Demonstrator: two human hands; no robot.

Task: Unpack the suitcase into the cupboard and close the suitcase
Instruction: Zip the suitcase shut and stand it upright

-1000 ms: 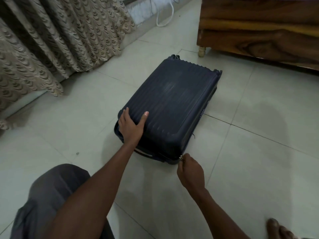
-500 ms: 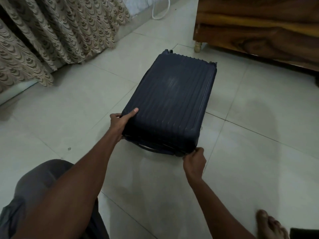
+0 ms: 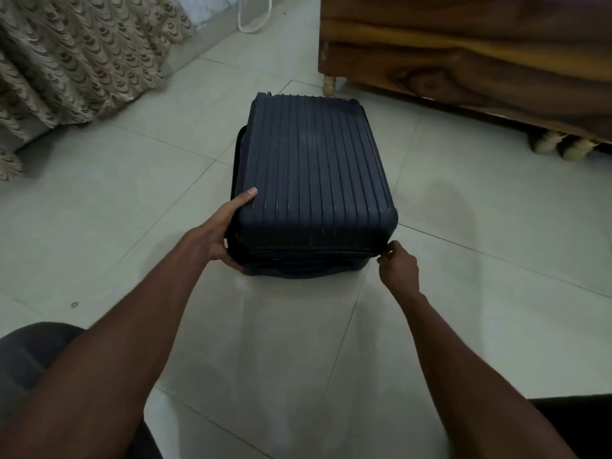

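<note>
A dark blue ribbed hard-shell suitcase [image 3: 314,180] lies flat and closed on the tiled floor, its long axis pointing away from me. My left hand [image 3: 222,236] grips its near left corner, thumb on the lid and fingers under the edge. My right hand [image 3: 397,270] is at the near right corner, fingers pinched at the zip seam; the zip pull itself is too small to make out. The cupboard is not in view.
A wooden bed frame [image 3: 463,54] on short turned legs stands at the back right, close to the suitcase's far corner. Patterned curtains [image 3: 76,58] hang at the back left. A white cable [image 3: 251,18] lies on the floor by the wall. My knee [image 3: 29,356] shows at lower left.
The suitcase has been turned from a diagonal to point straight away from me. My left hand slid from the lid top to the near left corner; my right hand stayed pinched at the near right corner.
</note>
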